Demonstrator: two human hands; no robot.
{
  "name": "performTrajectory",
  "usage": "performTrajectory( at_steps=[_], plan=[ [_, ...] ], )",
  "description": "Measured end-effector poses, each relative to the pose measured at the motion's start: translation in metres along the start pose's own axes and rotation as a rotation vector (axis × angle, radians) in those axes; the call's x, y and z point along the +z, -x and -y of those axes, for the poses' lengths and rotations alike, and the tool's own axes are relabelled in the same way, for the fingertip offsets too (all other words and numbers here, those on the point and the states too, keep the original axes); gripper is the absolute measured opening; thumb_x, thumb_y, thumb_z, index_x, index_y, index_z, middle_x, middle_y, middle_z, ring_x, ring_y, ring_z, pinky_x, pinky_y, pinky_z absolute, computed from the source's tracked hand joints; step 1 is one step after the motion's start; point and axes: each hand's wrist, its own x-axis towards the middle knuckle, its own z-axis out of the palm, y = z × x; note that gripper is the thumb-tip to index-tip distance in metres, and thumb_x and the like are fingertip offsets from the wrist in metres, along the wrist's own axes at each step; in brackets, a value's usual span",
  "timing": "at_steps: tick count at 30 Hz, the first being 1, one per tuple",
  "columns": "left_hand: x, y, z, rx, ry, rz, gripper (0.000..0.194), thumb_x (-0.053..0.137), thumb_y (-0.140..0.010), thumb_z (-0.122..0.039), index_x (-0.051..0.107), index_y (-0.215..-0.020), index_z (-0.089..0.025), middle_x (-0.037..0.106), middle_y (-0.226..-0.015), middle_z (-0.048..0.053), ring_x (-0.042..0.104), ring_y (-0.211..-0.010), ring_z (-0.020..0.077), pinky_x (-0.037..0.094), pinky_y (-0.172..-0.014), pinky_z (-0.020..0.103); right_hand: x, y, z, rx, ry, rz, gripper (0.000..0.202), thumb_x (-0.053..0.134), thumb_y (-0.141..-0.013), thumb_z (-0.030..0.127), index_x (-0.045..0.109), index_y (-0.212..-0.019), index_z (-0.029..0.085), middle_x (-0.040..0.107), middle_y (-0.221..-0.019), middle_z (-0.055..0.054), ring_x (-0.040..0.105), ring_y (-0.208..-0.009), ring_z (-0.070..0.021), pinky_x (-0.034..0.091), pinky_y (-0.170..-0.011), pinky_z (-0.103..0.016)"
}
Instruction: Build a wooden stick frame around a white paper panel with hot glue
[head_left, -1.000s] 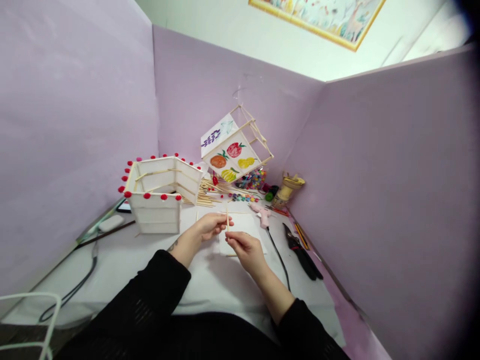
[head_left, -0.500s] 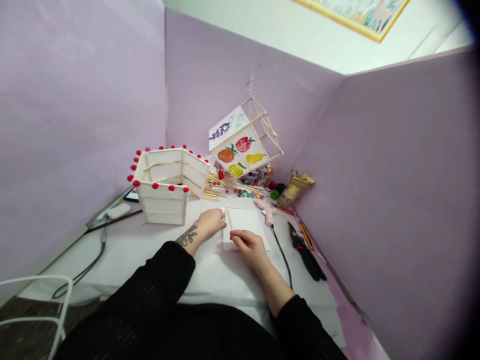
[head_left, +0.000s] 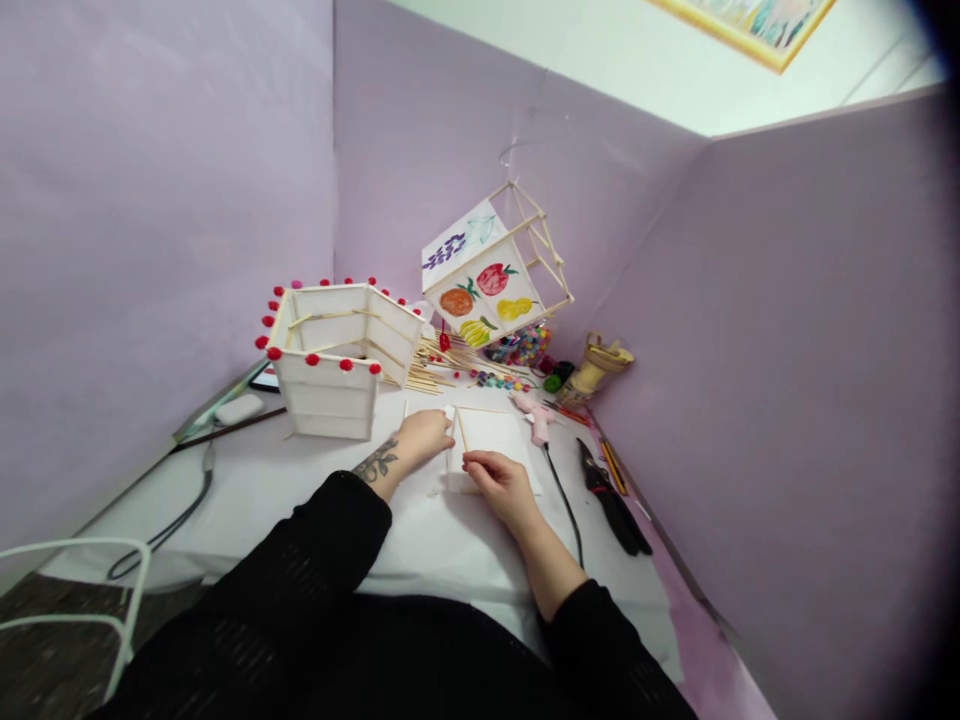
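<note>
A white paper sheet lies on the table between my hands, with thin wooden sticks along its edges. My left hand is closed at the sheet's left edge, its thumb and fingertips gripping the paper there. My right hand pinches the near end of a thin wooden stick, which lies along the left part of the sheet. A white frame with red pom-poms stands left of my hands. Beyond the sheet, a lantern with painted fruit hangs tilted.
Right of the sheet lie a pink glue gun with a black cord and black pruning shears. Loose sticks, colored beads and a bag of pom-poms lie behind. Purple panels enclose the table.
The view has tilted slightly, so everything appears a little shifted. Both hands keep nearly the same places and grips on the paper and the stick.
</note>
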Motion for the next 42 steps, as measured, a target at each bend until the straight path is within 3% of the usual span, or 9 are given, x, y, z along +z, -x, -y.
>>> performTrajectory(
  at_steps=[26, 33, 42],
  plan=[
    [0.005, -0.004, 0.002, -0.001, -0.069, 0.007, 0.029, 0.057, -0.082, -0.036, 0.069, -0.103, -0.021, 0.064, -0.120, 0.010, 0.061, -0.108, 0.0253, 0.048, -0.089, 0.031, 0.003, -0.001, -0.005, -0.010, -0.047, -0.019, 0.020, 0.059, -0.081, 0.030, 0.073, -0.094, 0.021, 0.074, -0.091, -0.006, 0.068, -0.084, -0.0201, 0.053, -0.077, -0.032],
    [0.007, -0.006, 0.004, 0.009, -0.061, -0.004, 0.030, 0.057, -0.082, -0.037, 0.068, -0.105, -0.022, 0.064, -0.120, 0.009, 0.061, -0.108, 0.0252, 0.048, -0.088, 0.031, -0.001, 0.001, 0.003, -0.014, 0.035, -0.039, 0.021, 0.061, -0.079, 0.030, 0.070, -0.095, 0.019, 0.069, -0.081, -0.005, 0.060, -0.070, -0.0161, 0.047, -0.063, -0.027],
    [0.010, -0.008, 0.005, -0.001, -0.049, -0.007, 0.032, 0.059, -0.082, -0.040, 0.068, -0.105, -0.019, 0.067, -0.114, 0.011, 0.061, -0.109, 0.0256, 0.046, -0.090, 0.031, 0.000, 0.004, 0.001, 0.121, 0.218, 0.033, 0.011, 0.066, -0.073, 0.027, 0.061, -0.073, 0.018, 0.061, -0.071, -0.001, 0.053, -0.067, -0.0151, 0.040, -0.063, -0.026]
  ],
)
